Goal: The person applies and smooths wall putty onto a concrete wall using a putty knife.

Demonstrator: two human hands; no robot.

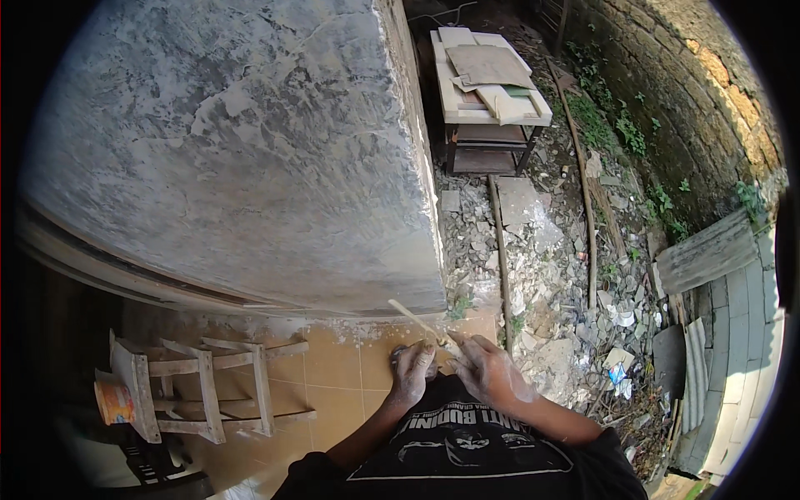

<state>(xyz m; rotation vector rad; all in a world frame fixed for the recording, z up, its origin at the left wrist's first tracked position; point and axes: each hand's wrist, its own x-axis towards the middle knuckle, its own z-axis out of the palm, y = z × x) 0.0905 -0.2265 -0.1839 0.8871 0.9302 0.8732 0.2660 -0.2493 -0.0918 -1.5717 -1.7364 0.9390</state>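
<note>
A thin, pale, stick-like tool (408, 314) points up and left from between my hands; its exact kind does not show. My right hand (487, 371), dusted with white powder, is closed around its lower end. Close beside it, my left hand (411, 377) has its fingers curled in, thumb up, near the tool's lower part; what they hold, if anything, is hidden. Both hands are in front of my black printed shirt (467, 437). Beyond them stands a grey, patchily plastered wall (250, 158) with a rough white corner edge.
At left is a wooden step stand (204, 392) with an orange-labelled bucket (114, 398) on it. Tan floor tiles (333, 362) meet rubble (542, 275) on the right. Farther back, a table (492, 104) carries flat boards. Long poles (575, 183) lie toward a mossy wall (667, 108).
</note>
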